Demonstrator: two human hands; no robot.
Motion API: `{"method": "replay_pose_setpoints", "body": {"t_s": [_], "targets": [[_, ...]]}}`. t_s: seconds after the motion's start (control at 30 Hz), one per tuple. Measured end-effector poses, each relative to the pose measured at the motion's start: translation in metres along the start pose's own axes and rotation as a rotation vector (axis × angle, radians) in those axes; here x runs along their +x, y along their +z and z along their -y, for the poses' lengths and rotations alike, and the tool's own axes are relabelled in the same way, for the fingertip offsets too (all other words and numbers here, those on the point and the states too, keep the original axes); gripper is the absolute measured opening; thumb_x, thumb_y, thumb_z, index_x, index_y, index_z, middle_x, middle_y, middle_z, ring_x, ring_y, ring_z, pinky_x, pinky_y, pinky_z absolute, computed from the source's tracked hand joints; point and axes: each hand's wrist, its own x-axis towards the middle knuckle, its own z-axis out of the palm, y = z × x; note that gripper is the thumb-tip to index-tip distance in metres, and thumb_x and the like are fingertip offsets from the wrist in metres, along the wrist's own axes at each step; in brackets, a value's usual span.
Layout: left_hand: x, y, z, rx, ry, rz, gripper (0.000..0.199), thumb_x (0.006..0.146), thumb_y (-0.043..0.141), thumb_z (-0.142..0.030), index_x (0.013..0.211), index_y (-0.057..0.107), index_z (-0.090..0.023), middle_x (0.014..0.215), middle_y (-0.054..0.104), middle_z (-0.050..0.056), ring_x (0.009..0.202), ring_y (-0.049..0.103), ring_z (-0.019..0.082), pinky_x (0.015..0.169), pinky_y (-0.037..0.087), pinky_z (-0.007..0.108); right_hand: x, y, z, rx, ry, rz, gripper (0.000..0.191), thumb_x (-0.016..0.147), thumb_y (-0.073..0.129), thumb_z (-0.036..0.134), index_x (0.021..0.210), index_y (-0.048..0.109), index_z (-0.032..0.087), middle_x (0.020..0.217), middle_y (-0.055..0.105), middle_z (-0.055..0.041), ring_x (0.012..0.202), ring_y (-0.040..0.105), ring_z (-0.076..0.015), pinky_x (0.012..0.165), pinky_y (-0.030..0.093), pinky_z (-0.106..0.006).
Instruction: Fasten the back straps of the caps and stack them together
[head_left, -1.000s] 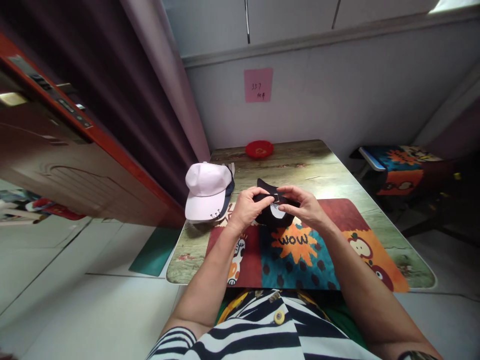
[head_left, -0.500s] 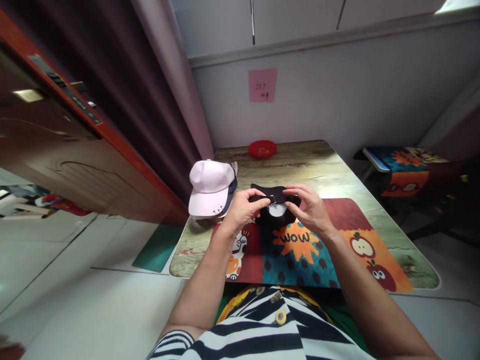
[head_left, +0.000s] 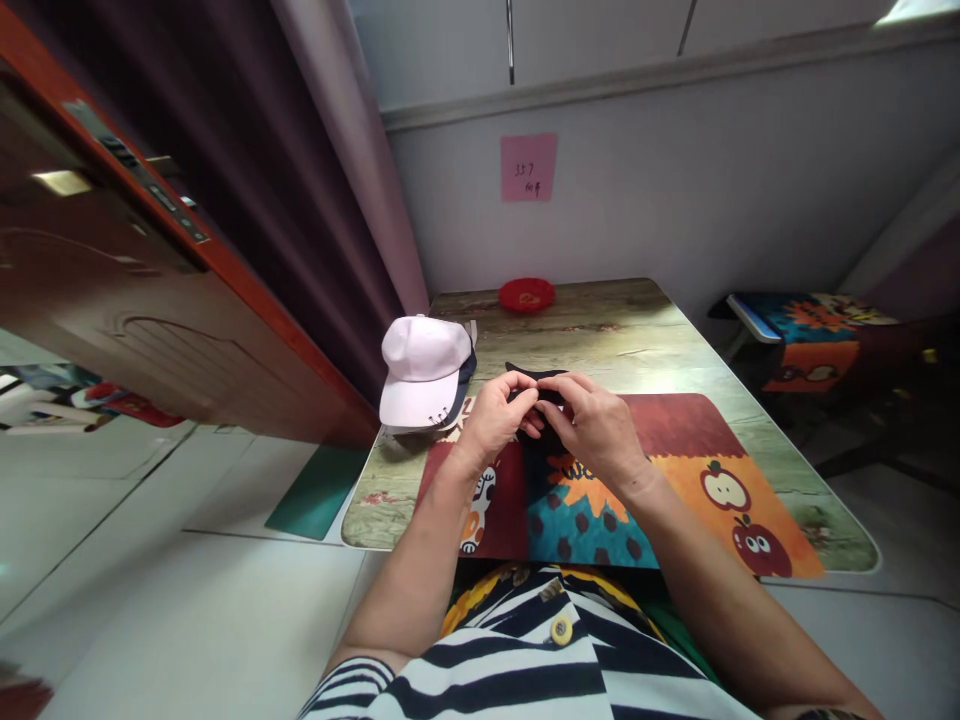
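I see both hands meeting over the middle of the surface [head_left: 675, 330], each pinched on the same black cap [head_left: 537, 378]. My left hand [head_left: 495, 420] comes in from the left with thumb and fingers closed on the cap's near edge, and my right hand [head_left: 596, 425] comes in from the right, fingers curled over the top and covering most of it. Only a dark sliver shows above the knuckles and a little more below, between the wrists, so I cannot tell which way the brim points or what exactly the fingertips grip. The cap sits directly between the hands, slightly beyond them and touching both, over the far edge of the bright cartoon mat [head_left: 660, 480]; I cannot tell whether it is lifted or resting there. What shows of it runs left to right, in line with the gap between my thumbs, and neither hand is clearly nearer: they share it about equally. Just beside my left hand, to the left, a pink cap [head_left: 420, 365] lies on another dark one, apart from the black cap. A red dish [head_left: 526, 294] stands well apart at the far edge, under the pink note [head_left: 529, 168] on the wall.
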Motion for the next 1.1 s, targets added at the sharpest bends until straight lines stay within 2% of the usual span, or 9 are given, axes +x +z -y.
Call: {"method": "replay_pose_setpoints", "body": {"t_s": [0.13,0.2,0.27,0.37,0.5,0.63,0.8,0.97,1.1], "targets": [[-0.003,0.003,0.001,-0.080,0.003,-0.024,0.037,0.081,0.071,-0.042,0.101,0.052,-0.017,0.071,0.062,-0.002,0.053,0.065,0.013,0.049,0.055,0.024,-0.002,0.000,-0.002,0.087,0.092,-0.065,0.008,0.090,0.064,0.030,0.092,0.069,0.024,0.093,0.071,-0.0060,0.070,0.064,-0.0180,0.066,0.050,-0.030],[-0.005,0.002,0.001,-0.143,0.014,0.002,0.041,0.081,0.070,-0.048,0.102,0.052,-0.018,0.079,0.063,0.000,0.057,0.066,0.013,0.051,0.056,0.025,-0.002,-0.002,-0.007,0.274,0.164,-0.070,0.012,0.088,0.066,0.034,0.084,0.064,0.023,0.085,0.069,-0.0048,0.069,0.063,-0.0173,0.065,0.050,-0.030],[-0.006,0.001,0.002,-0.169,0.035,0.036,0.041,0.082,0.069,-0.050,0.101,0.054,-0.017,0.085,0.064,0.002,0.060,0.066,0.012,0.054,0.056,0.025,-0.002,-0.006,-0.012,0.540,0.237,-0.006,0.020,0.087,0.067,0.041,0.083,0.060,0.022,0.081,0.068,-0.0032,0.068,0.062,-0.0165,0.064,0.051,-0.029],[-0.006,0.002,0.003,-0.099,0.067,0.057,0.035,0.077,0.074,-0.039,0.098,0.060,-0.016,0.084,0.064,0.002,0.062,0.063,0.011,0.057,0.053,0.023,-0.001,-0.011,-0.019,0.838,0.326,0.111,0.026,0.085,0.067,0.046,0.088,0.061,0.021,0.075,0.065,-0.0010,0.070,0.062,-0.0161,0.067,0.053,-0.029],[-0.003,0.006,0.007,0.014,0.081,0.029,0.027,0.070,0.076,-0.023,0.093,0.066,-0.016,0.081,0.065,0.000,0.063,0.058,0.009,0.057,0.045,0.020,0.000,-0.012,-0.022,0.992,0.420,0.114,0.024,0.081,0.070,0.043,0.091,0.062,0.022,0.083,0.067,-0.0023,0.069,0.060,-0.0148,0.070,0.054,-0.031],[-0.001,0.009,0.010,0.074,0.094,-0.011,0.018,0.072,0.074,-0.024,0.087,0.071,-0.016,0.074,0.064,-0.001,0.063,0.055,0.010,0.058,0.040,0.020,0.000,-0.007,-0.024,1.098,0.470,0.041,0.025,0.076,0.073,0.040,0.089,0.059,0.024,0.102,0.071,-0.0045,0.062,0.056,-0.0125,0.062,0.053,-0.031],[-0.001,0.008,0.010,0.004,0.036,0.042,0.016,0.073,0.075,-0.027,0.083,0.067,-0.017,0.064,0.057,-0.005,0.056,0.049,0.008,0.056,0.036,0.019,0.000,-0.004,-0.030,1.138,0.493,-0.003,0.031,0.075,0.076,0.042,0.090,0.055,0.026,0.091,0.070,-0.0017,0.057,0.054,-0.0118,0.052,0.051,-0.028],[-0.001,0.007,0.011,-0.046,0.016,0.056,0.023,0.072,0.079,-0.032,0.083,0.065,-0.017,0.061,0.054,-0.006,0.053,0.046,0.007,0.053,0.035,0.019,-0.001,0.000,-0.033,1.103,0.466,-0.012,0.031,0.087,0.065,0.055,0.093,0.058,0.026,0.083,0.066,0.0002,0.058,0.058,-0.0122,0.054,0.053,-0.027],[-0.001,0.007,0.012,-0.043,0.044,0.043,0.026,0.071,0.082,-0.034,0.084,0.067,-0.016,0.061,0.054,-0.005,0.052,0.046,0.007,0.053,0.036,0.020,-0.002,0.004,-0.032,1.146,0.529,-0.076,0.035,0.083,0.071,0.057,0.086,0.064,0.023,0.074,0.065,0.0011,0.053,0.055,-0.0104,0.050,0.051,-0.025]]}}
